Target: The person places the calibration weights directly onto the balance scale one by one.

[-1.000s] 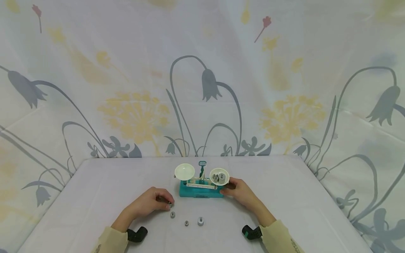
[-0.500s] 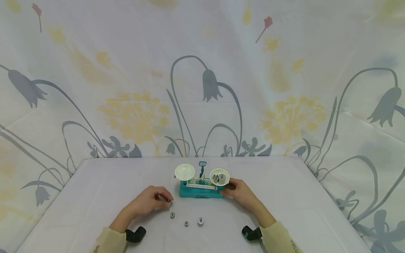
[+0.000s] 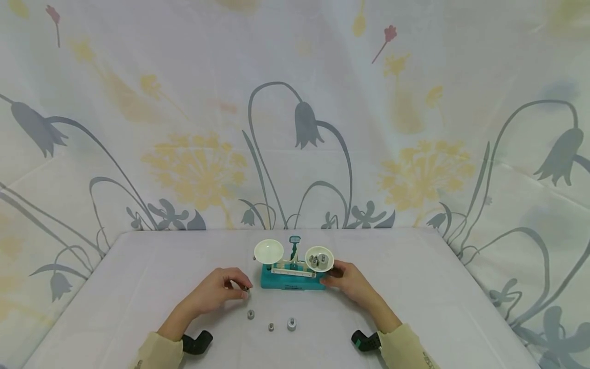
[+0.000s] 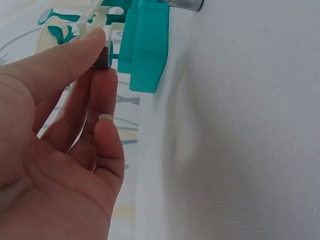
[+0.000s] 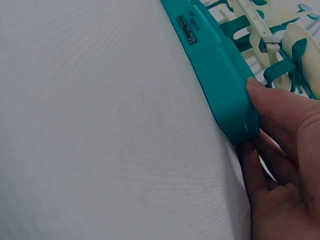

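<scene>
A teal balance scale (image 3: pixel 293 282) with two cream pans stands on the white table. Its left pan (image 3: pixel 269 251) holds nothing; several metal weights (image 3: pixel 319 260) sit in the right pan (image 3: pixel 329 267), and the beam slopes down to that side. My left hand (image 3: pixel 218 292), just left of the scale, pinches a small metal weight (image 4: pixel 103 57) between thumb and fingers, off the table. At the right end of the teal base (image 5: pixel 220 85), my right hand (image 3: pixel 354 285) grips it, thumb in front and fingers behind; part of those fingers is hidden.
Three loose metal weights stand before the scale: a left one (image 3: pixel 251 314), a small middle one (image 3: pixel 271 326) and a larger right one (image 3: pixel 292 324). Behind the table hangs a flower-patterned cloth (image 3: pixel 295 169). Black wrist devices (image 3: pixel 198 342) sit by both sleeves.
My left hand has lifted slightly away from me, with the pinched weight going along. The right hand stays on the base, and the scale and loose weights have not visibly moved.
</scene>
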Demonstrator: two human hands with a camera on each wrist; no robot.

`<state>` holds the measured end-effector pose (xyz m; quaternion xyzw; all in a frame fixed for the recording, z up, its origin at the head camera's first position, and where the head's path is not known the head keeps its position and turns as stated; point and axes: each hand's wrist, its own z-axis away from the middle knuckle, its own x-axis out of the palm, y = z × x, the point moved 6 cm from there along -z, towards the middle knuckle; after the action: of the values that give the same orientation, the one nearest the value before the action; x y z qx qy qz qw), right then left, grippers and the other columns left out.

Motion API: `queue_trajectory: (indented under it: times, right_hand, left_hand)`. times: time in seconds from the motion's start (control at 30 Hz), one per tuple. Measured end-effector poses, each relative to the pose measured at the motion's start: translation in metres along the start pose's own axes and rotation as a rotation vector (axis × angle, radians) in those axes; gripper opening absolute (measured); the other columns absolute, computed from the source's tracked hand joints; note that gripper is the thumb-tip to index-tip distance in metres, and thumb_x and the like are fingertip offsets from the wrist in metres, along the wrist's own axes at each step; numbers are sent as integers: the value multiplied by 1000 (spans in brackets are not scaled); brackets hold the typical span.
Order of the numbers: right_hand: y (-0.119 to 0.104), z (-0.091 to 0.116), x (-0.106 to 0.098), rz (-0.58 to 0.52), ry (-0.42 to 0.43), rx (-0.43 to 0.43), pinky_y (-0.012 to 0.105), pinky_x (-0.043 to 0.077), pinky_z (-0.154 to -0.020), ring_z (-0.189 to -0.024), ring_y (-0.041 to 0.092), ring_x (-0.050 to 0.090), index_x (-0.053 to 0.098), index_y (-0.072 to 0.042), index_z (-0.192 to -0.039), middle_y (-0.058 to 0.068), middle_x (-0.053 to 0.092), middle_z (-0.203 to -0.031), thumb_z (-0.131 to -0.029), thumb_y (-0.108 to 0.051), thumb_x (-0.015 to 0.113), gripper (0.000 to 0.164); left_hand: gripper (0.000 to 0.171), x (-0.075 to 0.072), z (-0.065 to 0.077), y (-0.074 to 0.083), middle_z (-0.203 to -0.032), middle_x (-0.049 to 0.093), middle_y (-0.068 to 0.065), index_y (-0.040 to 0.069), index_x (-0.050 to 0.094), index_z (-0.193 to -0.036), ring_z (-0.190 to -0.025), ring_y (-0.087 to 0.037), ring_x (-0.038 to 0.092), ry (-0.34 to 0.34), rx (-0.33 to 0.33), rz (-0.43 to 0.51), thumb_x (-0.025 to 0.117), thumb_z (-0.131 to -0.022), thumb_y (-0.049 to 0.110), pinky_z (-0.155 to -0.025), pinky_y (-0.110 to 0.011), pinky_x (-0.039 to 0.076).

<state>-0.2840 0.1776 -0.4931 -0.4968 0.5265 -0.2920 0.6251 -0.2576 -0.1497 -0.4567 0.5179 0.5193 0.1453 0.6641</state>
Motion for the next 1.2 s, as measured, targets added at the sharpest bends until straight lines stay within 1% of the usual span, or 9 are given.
queue_trajectory:
  times: [0.27,0.43,0.73,0.83,0.93,1.0,1.07,1.17,1.2]
  right_hand:
    - [1,0,0,0,-3,-1,29,48,-93,-116,27,60,60,3,-132,13,65,-125,-85,-17,79,54]
    - [0,0,-1,-9,1,0,28,48,-92,-115,28,60,60,3,-131,13,66,-124,-85,-16,79,53]
    - [0,0,1,-18,-14,-6,26,48,-90,-114,26,60,60,4,-131,13,66,-123,-85,-16,79,53]
    - [0,-1,0,-14,-8,-6,28,48,-90,-112,26,61,60,4,-130,13,66,-122,-85,-15,79,53]
    - [1,-1,0,-10,0,-3,37,48,-95,-114,29,60,60,4,-131,13,66,-123,-85,-16,79,54]
    - [0,-1,0,-9,-1,-3,38,49,-95,-114,29,60,60,4,-131,13,66,-123,-85,-16,79,54]
    - [-1,0,0,-9,-4,-8,36,49,-94,-114,28,61,59,5,-131,14,66,-123,-85,-16,79,54]
    - [-2,0,0,-7,-11,-14,28,49,-90,-111,26,61,59,5,-131,13,66,-122,-86,-16,78,53]
    - [-2,0,0,-5,-9,-13,28,49,-90,-111,26,61,59,5,-131,13,66,-122,-86,-16,78,54]
  left_hand:
    - [14,-6,-1,13,-99,69,5,11,75,-102,-91,-14,61,59,22,-25,75,-88,13,-75,-28,48]
    - [15,-10,-2,21,-100,69,4,9,74,-103,-93,-16,62,84,39,-49,75,-89,15,-76,-28,48]
    - [15,-18,-2,33,-104,70,-5,10,74,-104,-93,-15,61,113,22,-76,74,-90,16,-78,-29,49]
    - [14,-22,-2,36,-105,70,-5,11,74,-103,-93,-16,61,121,27,-77,74,-90,15,-78,-29,49]
    - [13,-25,-3,39,-105,70,-4,14,74,-103,-93,-16,61,125,32,-71,74,-90,14,-77,-29,49]
    - [13,-26,-3,41,-104,70,-4,16,74,-102,-93,-16,61,125,34,-69,75,-90,14,-77,-29,49]
    - [12,-27,-3,45,-104,70,-3,17,74,-102,-93,-16,61,124,37,-76,75,-90,15,-78,-29,49]
    - [12,-29,-5,48,-105,70,-4,17,74,-102,-94,-17,61,121,42,-84,74,-90,16,-79,-29,49]
    - [12,-29,-6,48,-105,70,-3,18,74,-102,-94,-17,61,123,42,-87,74,-91,16,-79,-29,50]
